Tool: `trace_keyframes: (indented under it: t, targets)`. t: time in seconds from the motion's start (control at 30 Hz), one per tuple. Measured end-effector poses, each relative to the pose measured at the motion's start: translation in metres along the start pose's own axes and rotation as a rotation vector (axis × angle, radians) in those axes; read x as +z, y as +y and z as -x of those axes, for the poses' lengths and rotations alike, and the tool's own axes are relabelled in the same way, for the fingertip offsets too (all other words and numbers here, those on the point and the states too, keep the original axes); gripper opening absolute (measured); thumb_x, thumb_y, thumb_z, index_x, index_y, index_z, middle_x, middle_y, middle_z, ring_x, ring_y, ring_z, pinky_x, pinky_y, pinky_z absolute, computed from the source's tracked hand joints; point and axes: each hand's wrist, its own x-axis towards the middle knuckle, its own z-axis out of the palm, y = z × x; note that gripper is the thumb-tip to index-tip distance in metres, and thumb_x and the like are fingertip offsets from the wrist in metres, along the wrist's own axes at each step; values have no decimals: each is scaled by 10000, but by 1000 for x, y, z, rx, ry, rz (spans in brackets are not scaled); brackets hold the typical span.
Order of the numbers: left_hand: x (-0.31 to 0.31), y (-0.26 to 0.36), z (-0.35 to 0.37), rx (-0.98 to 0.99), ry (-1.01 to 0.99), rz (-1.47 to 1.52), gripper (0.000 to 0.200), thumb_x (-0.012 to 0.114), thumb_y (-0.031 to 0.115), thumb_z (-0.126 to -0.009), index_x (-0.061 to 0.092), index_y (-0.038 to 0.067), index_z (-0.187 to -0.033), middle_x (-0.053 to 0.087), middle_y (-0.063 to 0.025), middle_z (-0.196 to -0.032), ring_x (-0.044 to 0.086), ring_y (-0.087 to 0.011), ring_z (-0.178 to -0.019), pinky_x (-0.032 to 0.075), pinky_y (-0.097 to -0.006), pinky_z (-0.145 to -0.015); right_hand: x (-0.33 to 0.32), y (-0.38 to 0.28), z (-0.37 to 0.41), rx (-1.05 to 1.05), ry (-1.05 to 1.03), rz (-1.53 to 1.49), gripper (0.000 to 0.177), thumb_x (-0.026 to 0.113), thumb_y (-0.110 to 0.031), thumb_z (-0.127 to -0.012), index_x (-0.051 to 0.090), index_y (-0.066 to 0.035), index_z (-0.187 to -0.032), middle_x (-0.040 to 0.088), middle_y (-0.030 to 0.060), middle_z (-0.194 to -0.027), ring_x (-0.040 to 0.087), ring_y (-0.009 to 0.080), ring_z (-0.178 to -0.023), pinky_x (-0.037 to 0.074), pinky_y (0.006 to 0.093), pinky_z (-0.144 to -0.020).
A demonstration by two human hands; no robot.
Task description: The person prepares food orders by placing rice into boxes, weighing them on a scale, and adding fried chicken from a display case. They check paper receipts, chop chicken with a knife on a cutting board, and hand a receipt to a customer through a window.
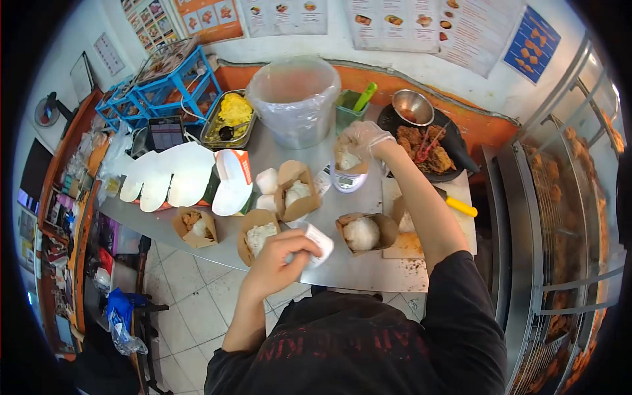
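Note:
My left hand is closed around a white printed paper slip, above the front of the steel table. Just behind it is a brown paper box of rice. In a clear plastic glove, my right hand grips the rim of another brown box with white rice in it. That box sits on a white kitchen scale. Between my arms stands a box with a rounded rice mound. A further rice box and a smaller box with fried pieces and rice are to the left.
A plastic-lined bucket and a tray of yellow food stand at the back. Fried chicken lies on a black dish at right, near a yellow-handled knife. Folded white cartons line the left; a glass display cabinet borders the right.

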Motion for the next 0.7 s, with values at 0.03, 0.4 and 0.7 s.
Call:
trace_keyframes:
  t: [0.03, 0.4, 0.7]
  targets:
    - [-13, -2, 6, -45, 40, -48, 187, 511, -65, -748, 657, 15, -833, 622, -99, -788, 606, -201, -724, 459, -290, -641, 4, 2, -10, -5, -241, 154, 194, 587, -258, -812, 672, -112, -909, 643, 165, -964, 613, 348, -881, 480, 411, -800]
    - [-54, -15, 21, -93, 279, -41, 165, 517, -65, -754, 660, -12, -817, 628, -92, -769, 592, -165, -715, 442, -268, -630, -40, 13, 17, 515, -5, 70, 344, 523, -332, -850, 686, -43, -941, 672, 161, -893, 645, 314, -879, 483, 411, -794]
    - [-67, -18, 49, -20, 1003, -103, 112, 493, -51, -811, 590, -5, -778, 566, -37, -817, 526, -115, -763, 399, -229, -718, 1, 5, 29, 821, 157, -176, 558, 441, -501, -857, 670, 8, -875, 658, 225, -880, 630, 382, -911, 468, 438, -812]
